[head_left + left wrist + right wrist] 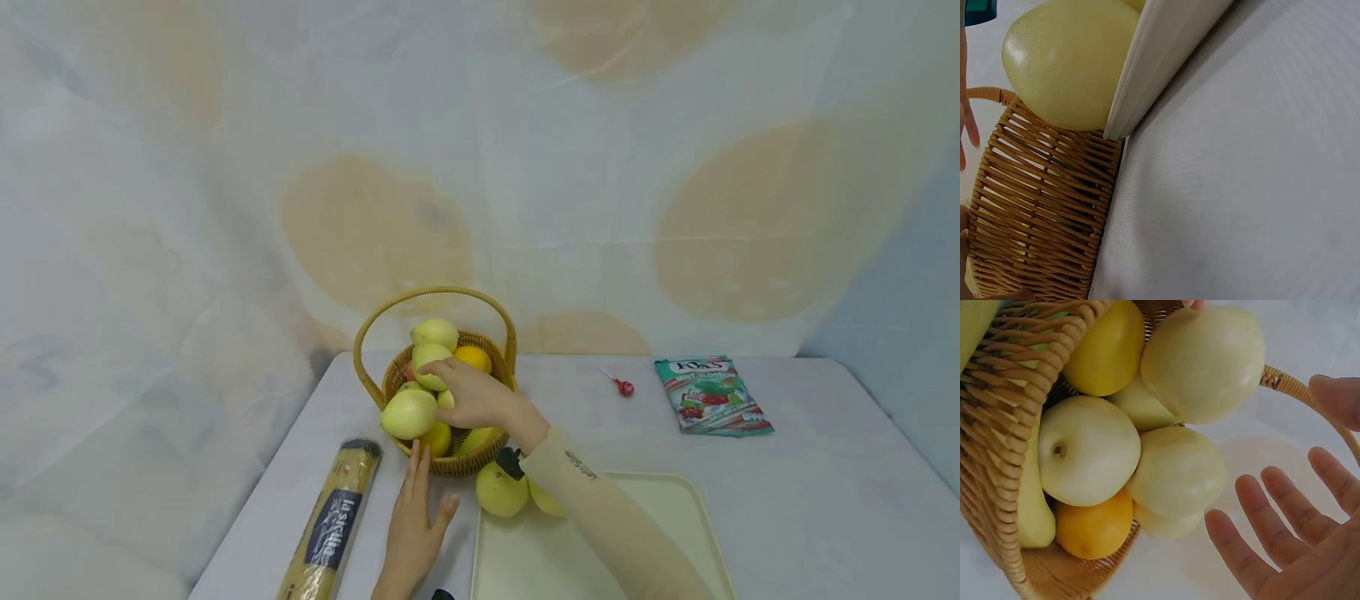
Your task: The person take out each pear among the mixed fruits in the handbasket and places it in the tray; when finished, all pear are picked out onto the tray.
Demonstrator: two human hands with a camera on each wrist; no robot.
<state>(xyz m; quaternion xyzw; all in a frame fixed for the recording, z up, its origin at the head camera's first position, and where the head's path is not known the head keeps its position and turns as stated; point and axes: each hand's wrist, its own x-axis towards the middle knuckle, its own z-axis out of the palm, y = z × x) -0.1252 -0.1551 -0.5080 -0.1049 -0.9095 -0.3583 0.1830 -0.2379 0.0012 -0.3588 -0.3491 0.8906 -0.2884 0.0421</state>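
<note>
A wicker basket (pixel 453 465) with a tall handle holds several pale yellow-green pears (pixel 408 414), an orange (pixel 1094 525), a yellow fruit (pixel 1107 350) and a banana (pixel 1035 515). Over the basket, my right hand (pixel 480 396) is spread with nothing in its grasp; in the right wrist view its fingers (pixel 1254 494) are extended beside the pears. My left hand (pixel 415 521) reaches up to the basket's front, fingers straight, thumb apart. Its fingertips rest at the front rim, by the pear that leans out there.
Right of the basket's front, two more pears (pixel 501 490) lie at the corner of a cream tray (pixel 600 550). A spaghetti packet (pixel 330 525) lies left of my left hand. Farther right are a red lollipop (pixel 624 387) and a green candy bag (pixel 712 397). A cloth backdrop (pixel 480 167) stands behind the table.
</note>
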